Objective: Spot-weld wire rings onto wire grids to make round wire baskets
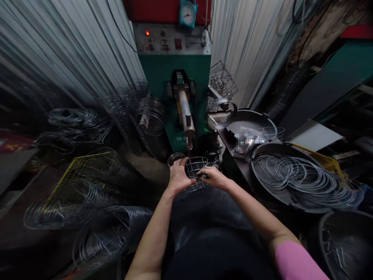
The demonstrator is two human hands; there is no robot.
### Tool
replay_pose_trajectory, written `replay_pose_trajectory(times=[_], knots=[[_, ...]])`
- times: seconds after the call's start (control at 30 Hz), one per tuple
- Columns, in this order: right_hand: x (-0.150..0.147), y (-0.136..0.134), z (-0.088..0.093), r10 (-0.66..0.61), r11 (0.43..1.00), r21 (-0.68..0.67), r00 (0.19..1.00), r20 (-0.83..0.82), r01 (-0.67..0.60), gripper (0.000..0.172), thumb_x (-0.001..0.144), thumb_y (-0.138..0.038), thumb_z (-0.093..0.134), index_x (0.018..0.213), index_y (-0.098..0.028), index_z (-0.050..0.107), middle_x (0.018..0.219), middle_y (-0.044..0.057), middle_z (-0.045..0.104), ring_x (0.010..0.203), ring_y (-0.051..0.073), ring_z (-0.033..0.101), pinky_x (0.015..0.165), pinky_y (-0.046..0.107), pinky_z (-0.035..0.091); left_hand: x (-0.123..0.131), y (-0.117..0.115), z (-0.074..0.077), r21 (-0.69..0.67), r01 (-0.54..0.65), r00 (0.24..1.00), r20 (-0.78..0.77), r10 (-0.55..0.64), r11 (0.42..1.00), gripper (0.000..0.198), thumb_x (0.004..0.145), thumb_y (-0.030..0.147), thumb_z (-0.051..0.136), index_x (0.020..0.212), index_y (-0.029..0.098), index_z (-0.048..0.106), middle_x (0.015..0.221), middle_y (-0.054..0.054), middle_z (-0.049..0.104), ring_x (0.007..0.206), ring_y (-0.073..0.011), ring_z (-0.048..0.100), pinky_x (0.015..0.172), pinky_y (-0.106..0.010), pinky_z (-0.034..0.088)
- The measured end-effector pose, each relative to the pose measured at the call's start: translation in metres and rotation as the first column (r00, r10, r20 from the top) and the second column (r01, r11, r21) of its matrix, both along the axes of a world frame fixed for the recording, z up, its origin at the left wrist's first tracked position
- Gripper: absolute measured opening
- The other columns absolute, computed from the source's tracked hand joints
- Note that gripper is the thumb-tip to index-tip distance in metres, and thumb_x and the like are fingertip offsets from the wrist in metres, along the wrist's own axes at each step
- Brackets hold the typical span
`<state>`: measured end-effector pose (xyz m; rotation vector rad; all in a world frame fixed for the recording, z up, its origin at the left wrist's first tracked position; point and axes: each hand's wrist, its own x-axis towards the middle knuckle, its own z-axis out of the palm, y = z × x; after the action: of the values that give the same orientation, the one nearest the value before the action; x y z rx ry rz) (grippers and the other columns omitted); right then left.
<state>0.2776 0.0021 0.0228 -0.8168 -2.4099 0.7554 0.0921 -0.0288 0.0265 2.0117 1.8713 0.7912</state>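
A small round wire basket point(196, 166) sits just below the electrode tip of a green spot-welding machine point(154, 77). My left hand point(177, 175) is closed on the basket's left side, thumb pointing inward. On the right side, the fingers of my right hand point(214, 177) are pinched together at the basket's near rim. Whether a loose wire piece is between those fingers is too small to make out. The welder's upper arm point(185, 112) points down toward the basket, its tip a little above the far rim.
Wire rings point(288, 171) lie in a black pan point(256, 194) on the right, beside another pan point(262, 118) farther back. A bin point(323, 233) with short wires stands at lower right. Stacks of wire coils point(101, 233) fill the left. Rings hang from a bar point(145, 118).
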Motion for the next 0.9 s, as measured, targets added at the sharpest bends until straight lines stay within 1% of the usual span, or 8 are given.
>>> replay_pose_trajectory(times=[0.2,0.37,0.53,0.73,0.9], knots=[[-0.005,0.013,-0.009,0.024,0.995,0.093,0.999,-0.028,-0.022,0.016,0.076,-0.012,0.059,0.089,-0.017,0.067,0.085,0.006,0.068,0.079,0.015,0.065,0.072,0.025,0.051,-0.006,0.011,0.001,-0.021,-0.015,0.999,0.043,0.016,1.0,0.087,0.045,0.026,0.074,0.126,0.02,0.042,0.126,-0.009,0.048,0.119,-0.0288,0.043,0.099,-0.041,0.036],[-0.012,0.025,-0.012,0.005,0.992,0.122,1.0,-0.021,-0.002,0.016,0.077,-0.01,0.058,0.09,-0.017,0.067,0.087,0.007,0.068,0.08,0.016,0.065,0.072,0.026,0.052,-0.014,0.023,-0.002,0.036,-0.01,0.996,0.085,0.007,0.999,0.085,0.046,0.024,0.074,0.125,0.022,0.043,0.124,-0.008,0.049,0.118,-0.0284,0.043,0.1,-0.042,0.036],[-0.019,0.038,-0.005,-0.005,0.993,0.121,1.0,-0.005,0.006,0.017,0.077,-0.009,0.058,0.089,-0.017,0.067,0.087,0.007,0.067,0.08,0.016,0.065,0.072,0.026,0.051,-0.021,0.038,-0.001,0.034,-0.009,0.995,0.098,0.006,0.999,0.083,0.047,0.024,0.073,0.125,0.02,0.043,0.122,-0.009,0.05,0.116,-0.0273,0.045,0.098,-0.041,0.037],[-0.027,0.054,0.01,-0.034,0.989,0.147,0.999,0.032,0.029,0.016,0.077,-0.01,0.059,0.087,-0.019,0.068,0.087,0.006,0.067,0.08,0.015,0.065,0.072,0.024,0.049,-0.024,0.055,0.005,-0.021,-0.06,0.992,0.113,0.062,0.998,0.087,0.046,0.029,0.075,0.126,0.02,0.043,0.121,-0.008,0.05,0.115,-0.0274,0.046,0.096,-0.04,0.038],[-0.028,0.057,0.012,-0.07,0.984,0.167,0.996,0.052,0.061,0.016,0.077,-0.01,0.058,0.088,-0.017,0.068,0.087,0.006,0.067,0.079,0.015,0.064,0.071,0.023,0.048,-0.022,0.058,0.007,-0.041,-0.071,0.991,0.11,0.075,0.997,0.084,0.049,0.033,0.074,0.126,0.018,0.044,0.118,-0.009,0.052,0.111,-0.0268,0.049,0.093,-0.038,0.04]])
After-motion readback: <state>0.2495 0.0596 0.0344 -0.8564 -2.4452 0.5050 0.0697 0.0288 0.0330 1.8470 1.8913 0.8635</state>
